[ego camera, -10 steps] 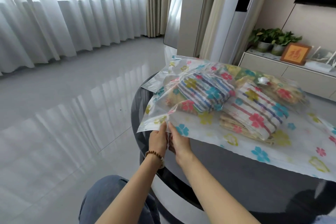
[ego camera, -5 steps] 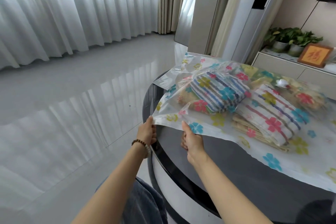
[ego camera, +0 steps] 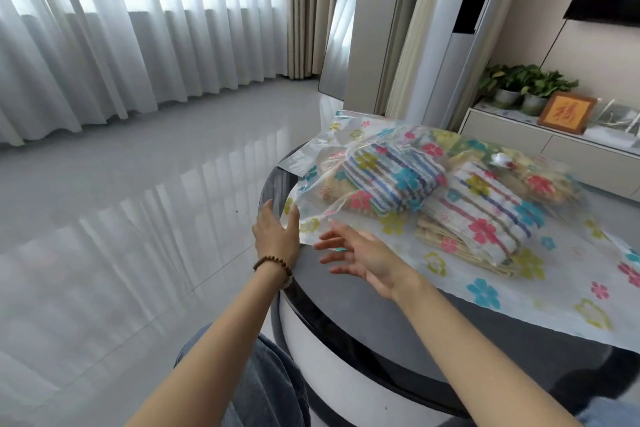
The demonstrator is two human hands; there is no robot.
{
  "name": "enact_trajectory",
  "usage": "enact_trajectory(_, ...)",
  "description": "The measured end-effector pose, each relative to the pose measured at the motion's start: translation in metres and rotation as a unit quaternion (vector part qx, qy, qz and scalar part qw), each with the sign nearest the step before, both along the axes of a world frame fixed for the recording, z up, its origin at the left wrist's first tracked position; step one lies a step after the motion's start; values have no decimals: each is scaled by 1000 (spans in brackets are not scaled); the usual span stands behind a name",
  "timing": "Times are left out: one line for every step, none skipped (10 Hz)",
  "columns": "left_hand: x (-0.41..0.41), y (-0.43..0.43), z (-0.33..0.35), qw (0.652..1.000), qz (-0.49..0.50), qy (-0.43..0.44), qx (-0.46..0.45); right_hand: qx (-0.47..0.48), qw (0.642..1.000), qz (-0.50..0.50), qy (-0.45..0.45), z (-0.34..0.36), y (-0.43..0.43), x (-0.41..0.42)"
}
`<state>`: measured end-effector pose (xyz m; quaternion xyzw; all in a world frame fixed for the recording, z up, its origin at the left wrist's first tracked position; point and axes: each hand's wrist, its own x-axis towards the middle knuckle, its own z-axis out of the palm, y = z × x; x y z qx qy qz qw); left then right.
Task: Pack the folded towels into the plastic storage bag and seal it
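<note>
A clear plastic storage bag (ego camera: 485,291) printed with coloured flowers lies on a round dark table (ego camera: 398,319). Inside it sit folded towels: a blue-striped one (ego camera: 391,180) and a pink-and-brown striped one (ego camera: 485,211) on beige ones. My left hand (ego camera: 277,236), with a bead bracelet on the wrist, touches the bag's near-left corner at the table's rim, thumb on the plastic. My right hand (ego camera: 360,253) hovers with fingers spread just over the bag's near edge, holding nothing.
The table's rim drops to a glossy grey tiled floor (ego camera: 138,201) on the left. Sheer curtains (ego camera: 121,28) line the far wall. A low cabinet (ego camera: 519,142) at the right carries potted plants (ego camera: 519,87) and a framed picture (ego camera: 566,113). My knees in jeans are below.
Both hands had pinched the bag's near edge, first together, then apart. Now my right hand has let go and opened, and my left hand rests at the corner.
</note>
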<state>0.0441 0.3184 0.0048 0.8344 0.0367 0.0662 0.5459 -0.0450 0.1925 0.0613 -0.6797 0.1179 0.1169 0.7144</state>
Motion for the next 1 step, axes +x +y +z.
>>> enact_trajectory(-9, -11, 0, 994, -44, -59, 80, -55, 984, -83, -149, 61, -24, -25)
